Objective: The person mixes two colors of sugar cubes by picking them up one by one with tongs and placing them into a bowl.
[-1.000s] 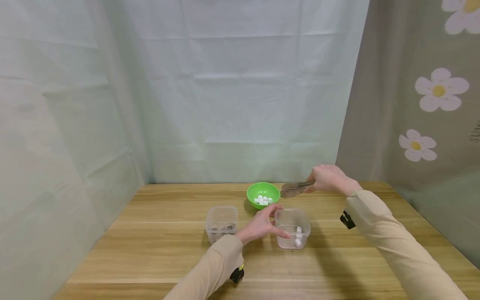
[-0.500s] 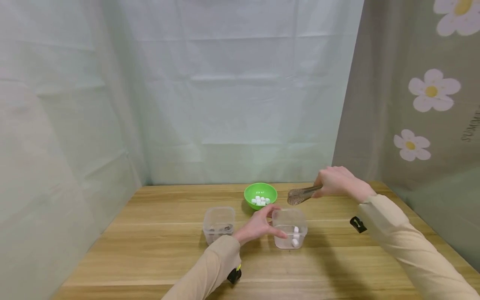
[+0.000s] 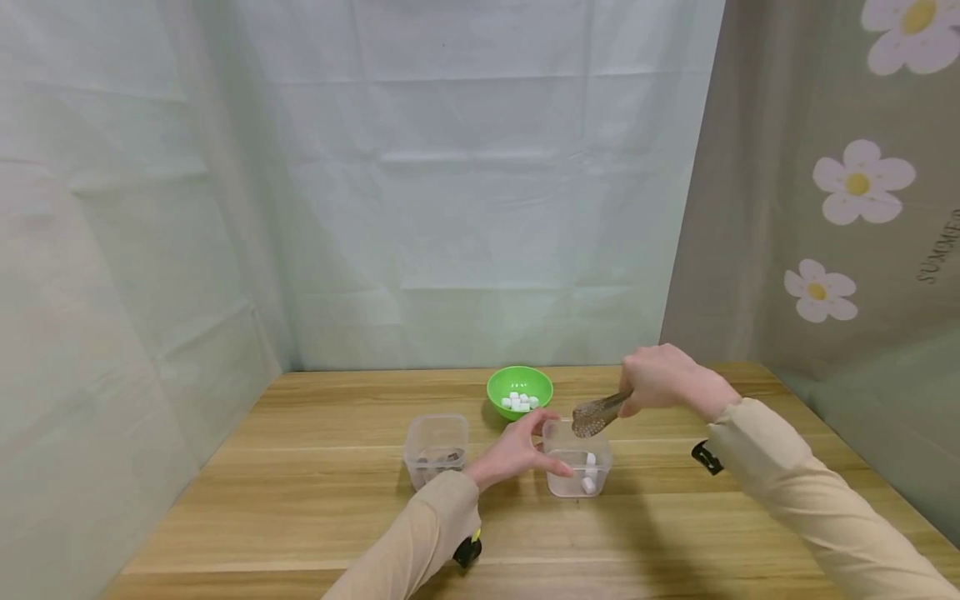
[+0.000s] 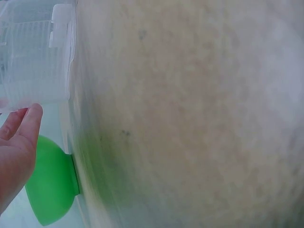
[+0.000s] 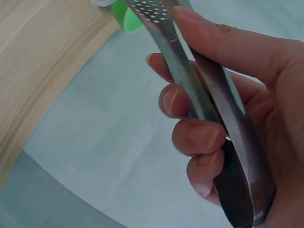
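While the left hand (image 3: 517, 454) steadies the clear tub (image 3: 558, 485), the tongs (image 3: 596, 414) hang over it

As I read the feed, the step in hand is a reach into the tub for one of the white pieces (image 3: 588, 485) lying along its right side; I can't be certain of that. My right hand (image 3: 667, 377) holds the tongs, thumb and fingers wrapped round the arms, which stand close together. Their tips slant down over the tub's back rim. I see no white piece between them, though the right wrist view cuts the ends off. My left hand spans the tub's left side, thumb to the front and fingers behind, holding it upright on the table (image 3: 337, 483).

Just behind sits the green bowl (image 3: 534, 382) with its own heap of white cubes (image 3: 515, 404). A second tub (image 3: 437, 429) to the left has dark bits (image 3: 452, 456) I can't identify.

If I've judged it right, the next move calls for lowering the tips inside the rim, letting them spread, and closing gently on one piece.
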Demonstrator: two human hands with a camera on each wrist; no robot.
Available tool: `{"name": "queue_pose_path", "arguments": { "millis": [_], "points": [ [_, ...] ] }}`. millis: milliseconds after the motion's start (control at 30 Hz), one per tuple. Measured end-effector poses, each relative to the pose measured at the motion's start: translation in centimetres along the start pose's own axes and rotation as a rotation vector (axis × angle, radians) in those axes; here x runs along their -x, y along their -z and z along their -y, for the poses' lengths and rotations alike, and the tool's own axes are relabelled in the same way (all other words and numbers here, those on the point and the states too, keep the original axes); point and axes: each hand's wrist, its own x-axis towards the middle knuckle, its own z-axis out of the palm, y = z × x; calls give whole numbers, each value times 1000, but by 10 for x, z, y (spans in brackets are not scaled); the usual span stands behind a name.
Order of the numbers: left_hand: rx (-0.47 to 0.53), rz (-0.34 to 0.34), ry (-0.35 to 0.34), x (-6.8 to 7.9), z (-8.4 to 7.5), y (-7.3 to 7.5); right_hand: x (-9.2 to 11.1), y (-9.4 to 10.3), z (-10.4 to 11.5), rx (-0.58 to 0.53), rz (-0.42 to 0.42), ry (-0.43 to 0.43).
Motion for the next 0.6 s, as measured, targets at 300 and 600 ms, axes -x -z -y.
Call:
{"name": "queue_pose_path", "arguments": {
  "millis": [300,600],
  "points": [
    [-2,3,3,0,0,0,-8,-11,17,176,-39,11],
    [21,5,1,0,1,0,-15,-20,30,275,-60,14]
  ]
}}
